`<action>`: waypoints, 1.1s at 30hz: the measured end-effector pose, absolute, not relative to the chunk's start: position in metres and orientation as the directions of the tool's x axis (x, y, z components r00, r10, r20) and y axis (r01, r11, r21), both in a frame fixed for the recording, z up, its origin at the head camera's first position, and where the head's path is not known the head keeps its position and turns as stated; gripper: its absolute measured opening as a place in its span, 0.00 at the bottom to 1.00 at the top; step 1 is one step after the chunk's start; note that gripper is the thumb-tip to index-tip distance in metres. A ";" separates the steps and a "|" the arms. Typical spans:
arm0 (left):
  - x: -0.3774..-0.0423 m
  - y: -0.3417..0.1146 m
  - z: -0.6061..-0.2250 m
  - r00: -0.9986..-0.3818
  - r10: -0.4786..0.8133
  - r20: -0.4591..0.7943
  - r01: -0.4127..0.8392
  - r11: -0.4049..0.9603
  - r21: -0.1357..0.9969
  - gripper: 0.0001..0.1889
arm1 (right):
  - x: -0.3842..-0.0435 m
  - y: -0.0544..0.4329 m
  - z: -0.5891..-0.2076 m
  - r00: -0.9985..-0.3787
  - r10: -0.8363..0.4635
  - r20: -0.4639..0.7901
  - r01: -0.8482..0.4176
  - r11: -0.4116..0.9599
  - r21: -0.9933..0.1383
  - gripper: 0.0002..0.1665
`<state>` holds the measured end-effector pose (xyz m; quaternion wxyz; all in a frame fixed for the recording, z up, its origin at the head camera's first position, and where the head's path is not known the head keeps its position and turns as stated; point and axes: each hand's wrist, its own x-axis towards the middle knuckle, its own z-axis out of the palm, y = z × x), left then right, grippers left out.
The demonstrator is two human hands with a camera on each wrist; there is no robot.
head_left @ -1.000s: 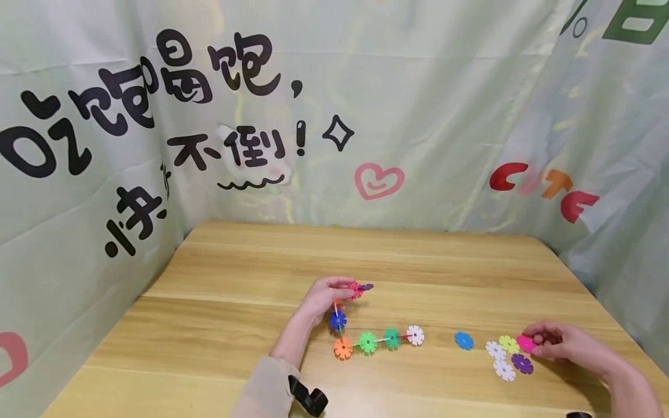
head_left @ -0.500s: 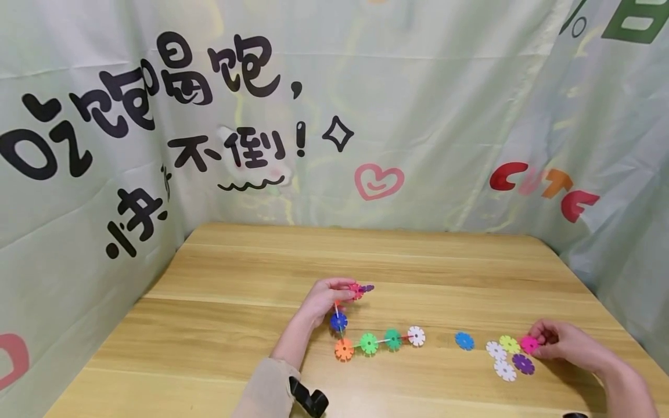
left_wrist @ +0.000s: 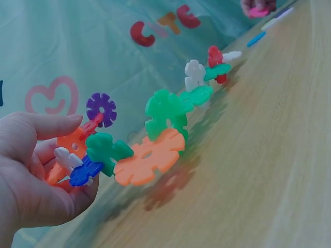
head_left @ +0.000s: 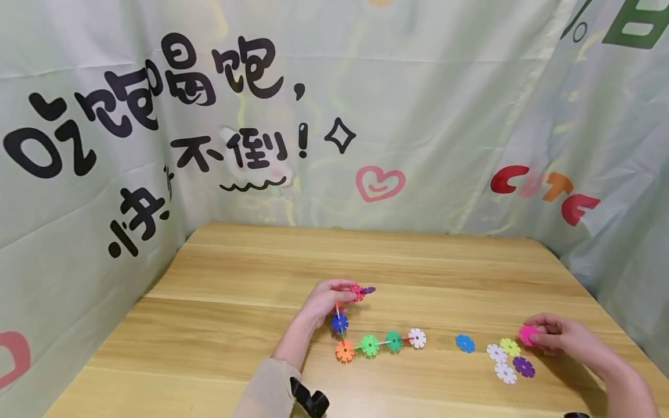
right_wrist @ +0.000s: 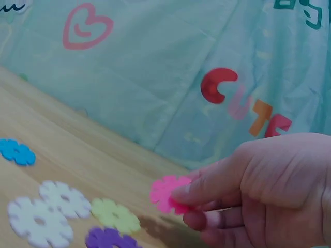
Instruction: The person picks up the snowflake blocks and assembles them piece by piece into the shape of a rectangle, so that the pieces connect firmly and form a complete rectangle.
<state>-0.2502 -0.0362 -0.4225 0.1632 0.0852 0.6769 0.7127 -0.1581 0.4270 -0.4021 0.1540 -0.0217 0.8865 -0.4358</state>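
My left hand point(head_left: 323, 303) holds one end of a chain of slotted plastic snowflake discs point(left_wrist: 150, 155). In the left wrist view its thumb and fingers are around orange discs point(left_wrist: 75, 146), and a purple disc point(left_wrist: 101, 109) sticks out beyond the thumb. From there the chain runs through blue, orange and green discs to a white disc point(head_left: 417, 338) at its right end. On the right, my right hand point(head_left: 567, 339) pinches a loose pink snowflake disc point(right_wrist: 162, 193) between thumb and fingers, just above the table. Below and left of it lies a yellow disc point(right_wrist: 115, 216).
Loose snowflake discs lie flat near the right hand: two white ones point(head_left: 505, 373), a purple one point(head_left: 524, 367) and a blue one point(head_left: 465, 343). The wooden table point(head_left: 235, 255) meets a printed curtain point(head_left: 439, 116) at its back and sides.
My right hand has lifted the pink disc off the table beside the yellow one and its fingers have turned with it. The left hand and the chain stay practically in place.
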 end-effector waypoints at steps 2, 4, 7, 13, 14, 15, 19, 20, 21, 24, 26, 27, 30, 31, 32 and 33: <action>-0.250 -0.035 -0.422 -0.932 0.348 -0.105 -0.122 -0.028 0.992 0.18 | -0.161 0.421 -0.399 -0.957 -0.171 -0.233 0.087 0.597 -0.798 0.27; -0.250 -0.035 -0.422 -0.931 0.348 -0.108 -0.125 -0.026 0.992 0.18 | -0.164 0.412 -0.396 -0.964 -0.180 -0.198 0.060 0.576 -0.815 0.26; -0.250 -0.035 -0.422 -0.931 0.346 -0.113 -0.130 -0.025 0.991 0.18 | -0.172 0.397 -0.390 -0.970 -0.189 -0.151 0.026 0.540 -0.841 0.24; -0.249 -0.033 -0.423 -0.928 0.356 -0.111 -0.126 -0.019 0.992 0.18 | -0.190 0.365 -0.384 -0.980 -0.175 -0.089 -0.006 0.480 -0.877 0.22; -0.249 -0.033 -0.423 -0.927 0.358 -0.112 -0.127 -0.018 0.992 0.18 | -0.192 0.361 -0.384 -0.981 -0.176 -0.076 -0.015 0.467 -0.884 0.22; -0.248 -0.033 -0.423 -0.927 0.358 -0.114 -0.129 -0.017 0.992 0.18 | -0.195 0.356 -0.385 -0.983 -0.174 -0.062 -0.025 0.458 -0.889 0.22; -0.249 -0.033 -0.425 -0.928 0.353 -0.120 -0.133 -0.012 0.991 0.18 | -0.207 0.336 -0.387 -0.979 -0.203 -0.019 -0.067 0.406 -0.911 0.21; -0.249 -0.033 -0.425 -0.929 0.351 -0.119 -0.131 -0.011 0.991 0.18 | -0.210 0.331 -0.388 -0.979 -0.205 -0.017 -0.068 0.398 -0.915 0.20; -0.250 -0.033 -0.426 -0.930 0.348 -0.119 -0.131 -0.011 0.991 0.18 | -0.213 0.326 -0.388 -0.978 -0.209 -0.019 -0.065 0.390 -0.919 0.20; -0.249 -0.033 -0.426 -0.931 0.347 -0.118 -0.130 -0.013 0.991 0.18 | -0.220 0.310 -0.388 -0.975 -0.222 -0.025 -0.060 0.364 -0.929 0.20; -0.248 -0.034 -0.425 -0.930 0.354 -0.101 -0.114 -0.015 0.993 0.18 | -0.225 0.298 -0.388 -0.973 -0.227 -0.029 -0.053 0.347 -0.936 0.19; -0.247 -0.035 -0.424 -0.929 0.357 -0.094 -0.108 -0.018 0.994 0.18 | -0.227 0.293 -0.388 -0.973 -0.231 -0.029 -0.052 0.337 -0.940 0.19; -0.246 -0.036 -0.422 -0.927 0.369 -0.064 -0.081 -0.031 0.996 0.17 | -0.232 0.275 -0.387 -0.969 -0.245 -0.029 -0.048 0.304 -0.951 0.18; -0.246 -0.036 -0.421 -0.927 0.370 -0.056 -0.073 -0.032 0.997 0.17 | -0.234 0.269 -0.387 -0.968 -0.250 -0.029 -0.047 0.295 -0.954 0.18; -0.246 -0.036 -0.421 -0.928 0.368 -0.063 -0.081 -0.032 0.996 0.17 | -0.236 0.263 -0.388 -0.967 -0.255 -0.031 -0.043 0.281 -0.959 0.17; -0.247 -0.036 -0.421 -0.928 0.365 -0.073 -0.091 -0.033 0.995 0.18 | -0.237 0.258 -0.388 -0.964 -0.264 -0.030 -0.043 0.270 -0.962 0.17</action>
